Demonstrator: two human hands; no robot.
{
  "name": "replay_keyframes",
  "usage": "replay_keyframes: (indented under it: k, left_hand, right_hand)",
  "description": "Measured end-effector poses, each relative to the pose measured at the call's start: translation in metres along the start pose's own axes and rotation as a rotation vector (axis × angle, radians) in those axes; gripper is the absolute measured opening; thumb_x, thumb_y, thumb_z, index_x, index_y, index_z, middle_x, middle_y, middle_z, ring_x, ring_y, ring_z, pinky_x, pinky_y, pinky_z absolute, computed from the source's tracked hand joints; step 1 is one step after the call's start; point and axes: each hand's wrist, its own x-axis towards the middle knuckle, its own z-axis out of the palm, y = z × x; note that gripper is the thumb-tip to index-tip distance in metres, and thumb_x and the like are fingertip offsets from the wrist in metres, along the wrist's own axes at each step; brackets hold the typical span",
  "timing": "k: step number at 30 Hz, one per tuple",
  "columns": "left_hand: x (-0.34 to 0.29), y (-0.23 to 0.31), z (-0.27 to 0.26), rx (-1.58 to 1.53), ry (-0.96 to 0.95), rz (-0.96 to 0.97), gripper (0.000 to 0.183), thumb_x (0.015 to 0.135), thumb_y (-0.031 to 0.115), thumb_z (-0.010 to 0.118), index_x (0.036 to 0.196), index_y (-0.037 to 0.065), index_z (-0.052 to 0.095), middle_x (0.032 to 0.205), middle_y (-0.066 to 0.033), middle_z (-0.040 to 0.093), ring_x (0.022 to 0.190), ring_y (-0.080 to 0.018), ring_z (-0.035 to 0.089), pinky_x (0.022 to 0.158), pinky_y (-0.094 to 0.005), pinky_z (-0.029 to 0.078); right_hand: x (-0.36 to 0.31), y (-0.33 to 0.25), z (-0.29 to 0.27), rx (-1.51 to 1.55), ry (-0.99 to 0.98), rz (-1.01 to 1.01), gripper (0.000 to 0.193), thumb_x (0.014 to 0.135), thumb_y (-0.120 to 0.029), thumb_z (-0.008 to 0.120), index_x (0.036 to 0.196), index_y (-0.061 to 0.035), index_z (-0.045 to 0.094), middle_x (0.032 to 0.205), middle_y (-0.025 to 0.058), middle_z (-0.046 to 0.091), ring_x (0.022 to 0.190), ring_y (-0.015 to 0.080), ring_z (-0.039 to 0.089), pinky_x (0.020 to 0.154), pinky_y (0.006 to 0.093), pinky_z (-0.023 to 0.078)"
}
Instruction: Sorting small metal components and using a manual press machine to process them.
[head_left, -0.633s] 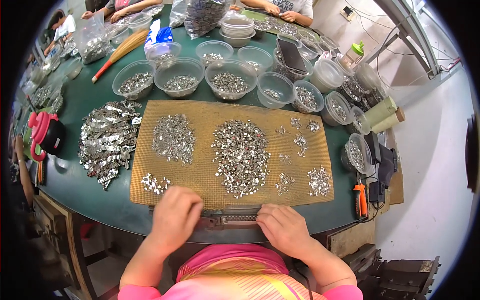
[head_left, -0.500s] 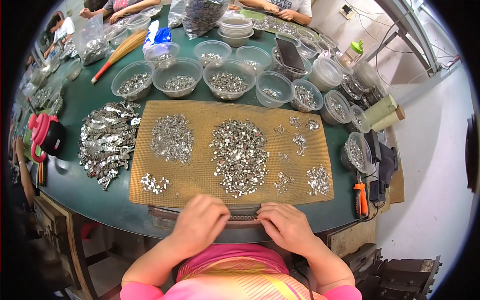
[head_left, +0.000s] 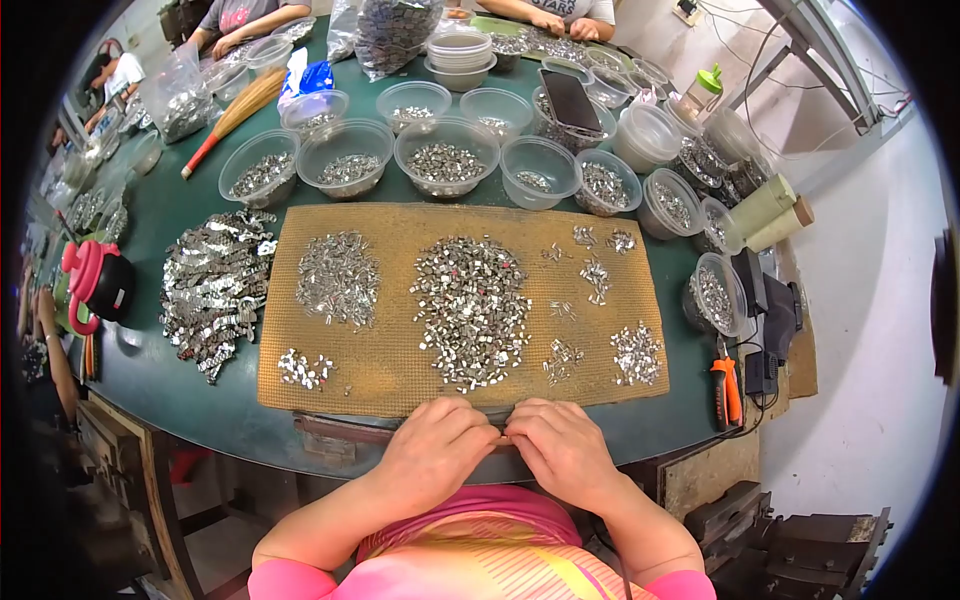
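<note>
My left hand [head_left: 440,448] and my right hand [head_left: 562,448] almost meet at the table's front edge, fingers bent and pressed together. They work over a narrow brown bar [head_left: 345,433] along that edge. Whatever their fingertips pinch is too small and covered to make out. Beyond them lies a tan textured mat [head_left: 385,365]. On it are a large heap of small silvery metal pieces [head_left: 472,310], a heap of thin metal pieces [head_left: 338,280] to the left, and a small pile of shiny pieces [head_left: 304,370] at the near left corner. Several little piles [head_left: 637,355] dot the right side.
Linked metal strips [head_left: 215,290] lie left of the mat. Clear plastic bowls [head_left: 447,160] of metal parts line its far side. A phone [head_left: 570,102] rests on a bowl. Orange-handled pliers [head_left: 727,388] lie right. A pink-and-black pot [head_left: 97,278] stands left. Co-workers' hands [head_left: 570,28] show across the table.
My left hand has slid right along the bar, close to my right hand. A dark linked metal strip seen between the hands before is now covered by the fingers.
</note>
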Motion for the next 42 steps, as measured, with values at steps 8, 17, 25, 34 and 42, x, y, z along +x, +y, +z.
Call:
replay_keyframes:
  k: [8, 17, 25, 34, 42]
  left_hand:
    - [-0.043, -0.023, -0.071, 0.175, 0.251, -0.243, 0.017, 0.082, 0.0, 0.078, 0.096, 0.004, 0.069, 0.088, -0.0094, 0.069, 0.082, -0.029, 0.066, 0.072, -0.0388, 0.052]
    - [-0.076, -0.04, -0.09, 0.272, 0.294, -0.388, 0.011, 0.087, 0.005, 0.075, 0.097, 0.006, 0.071, 0.088, -0.0085, 0.066, 0.083, -0.0301, 0.064, 0.072, -0.0396, 0.052]
    - [-0.077, -0.046, -0.099, 0.239, 0.191, -0.363, 0.008, 0.088, 0.008, 0.074, 0.096, 0.007, 0.071, 0.091, -0.0066, 0.066, 0.085, -0.0292, 0.062, 0.075, -0.0399, 0.051]
    - [-0.082, -0.052, -0.099, 0.182, 0.275, -0.4, 0.007, 0.089, 0.008, 0.073, 0.095, 0.007, 0.07, 0.089, -0.0077, 0.066, 0.082, -0.0297, 0.064, 0.071, -0.0404, 0.052]
    - [-0.076, -0.053, -0.093, 0.301, 0.282, -0.354, 0.01, 0.086, 0.01, 0.076, 0.091, 0.008, 0.068, 0.083, -0.0068, 0.062, 0.078, -0.0282, 0.061, 0.068, -0.0396, 0.05]
  right_hand:
    - [0.013, -0.017, 0.0, -0.092, 0.012, -0.065, 0.02, 0.082, -0.013, 0.08, 0.095, -0.0077, 0.066, 0.099, 0.0066, 0.068, 0.097, 0.027, 0.068, 0.084, 0.0392, 0.051]
    - [0.065, -0.034, 0.007, -0.054, -0.109, -0.172, 0.011, 0.087, -0.015, 0.074, 0.095, -0.0119, 0.067, 0.089, 0.0024, 0.067, 0.081, 0.0243, 0.068, 0.069, 0.0375, 0.052]
    - [0.136, -0.047, 0.076, 0.081, -0.23, -0.346, 0.014, 0.094, -0.016, 0.068, 0.107, -0.0125, 0.072, 0.096, 0.0048, 0.07, 0.083, 0.0272, 0.071, 0.068, 0.0379, 0.057]
    - [0.148, -0.057, 0.097, -0.026, -0.295, -0.292, 0.009, 0.091, -0.02, 0.069, 0.096, -0.0119, 0.067, 0.085, 0.0068, 0.062, 0.077, 0.0291, 0.069, 0.063, 0.0427, 0.056]
    - [0.145, -0.055, 0.093, -0.043, -0.314, -0.272, 0.009, 0.09, -0.016, 0.067, 0.096, -0.0102, 0.065, 0.087, 0.0092, 0.062, 0.078, 0.0307, 0.069, 0.066, 0.044, 0.056]
